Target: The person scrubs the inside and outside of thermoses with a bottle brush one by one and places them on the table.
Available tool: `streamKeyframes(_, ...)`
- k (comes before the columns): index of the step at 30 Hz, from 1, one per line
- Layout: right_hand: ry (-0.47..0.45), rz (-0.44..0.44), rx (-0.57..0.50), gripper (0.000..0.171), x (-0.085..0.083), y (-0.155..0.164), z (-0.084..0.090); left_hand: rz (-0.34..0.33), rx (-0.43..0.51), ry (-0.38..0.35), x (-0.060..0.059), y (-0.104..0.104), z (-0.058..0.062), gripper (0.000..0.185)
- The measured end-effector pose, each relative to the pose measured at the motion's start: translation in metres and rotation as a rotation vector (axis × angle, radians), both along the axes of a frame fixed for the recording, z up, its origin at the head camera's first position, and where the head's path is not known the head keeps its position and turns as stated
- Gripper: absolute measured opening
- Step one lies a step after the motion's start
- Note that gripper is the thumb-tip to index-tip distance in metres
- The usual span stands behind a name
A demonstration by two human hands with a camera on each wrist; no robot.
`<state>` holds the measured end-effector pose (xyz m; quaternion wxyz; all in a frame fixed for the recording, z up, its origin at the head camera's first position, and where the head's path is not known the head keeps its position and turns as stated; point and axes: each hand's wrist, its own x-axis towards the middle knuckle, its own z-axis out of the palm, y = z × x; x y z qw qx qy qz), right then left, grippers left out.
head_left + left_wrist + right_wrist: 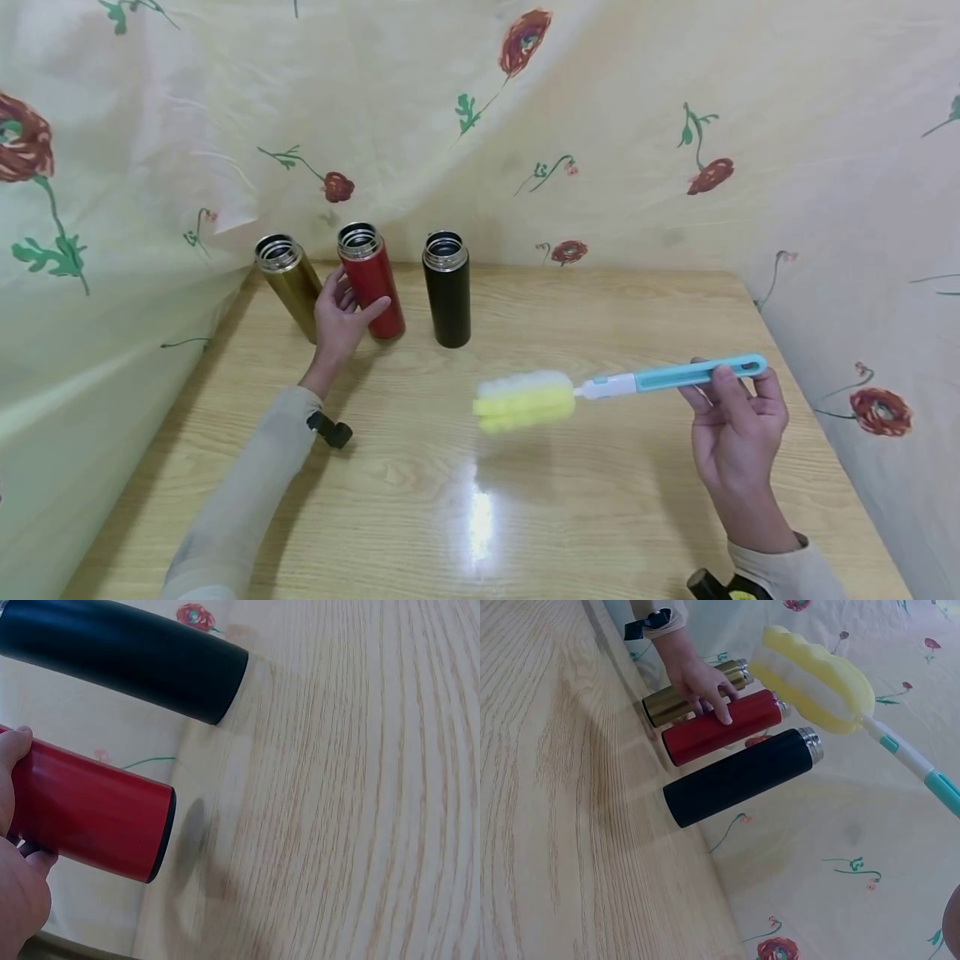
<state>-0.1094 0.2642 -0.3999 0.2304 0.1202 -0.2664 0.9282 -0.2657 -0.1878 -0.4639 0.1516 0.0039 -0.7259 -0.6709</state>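
Note:
My left hand [341,321] grips a red metal bottle [375,287] around its middle, thumb across the front. The bottle is upright and lidless, its steel neck showing. Seen from the left wrist, its black-rimmed base [163,836] is close over the table, with a shadow beside it. In my right hand [738,425] is a bottle brush, its light blue handle [678,377] pinched near the looped end. The yellow and white sponge head [525,402] points left, held above the tabletop. Part of the sponge [814,679] also shows in the right wrist view.
A gold lidless bottle [288,283] stands left of the red one, partly behind my left hand. To the right is a black lidless bottle [448,292]. Flowered cloth [615,100] surrounds the wooden table [600,517] at the back and sides.

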Motion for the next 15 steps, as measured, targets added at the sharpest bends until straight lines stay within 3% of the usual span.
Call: streamKeyframes(15, 0.003, 0.004, -0.003, 0.015, -0.0007, 0.0008, -0.0018, 0.012, 0.024, -0.011, -0.0008, -0.0039, -0.0081, 0.085)
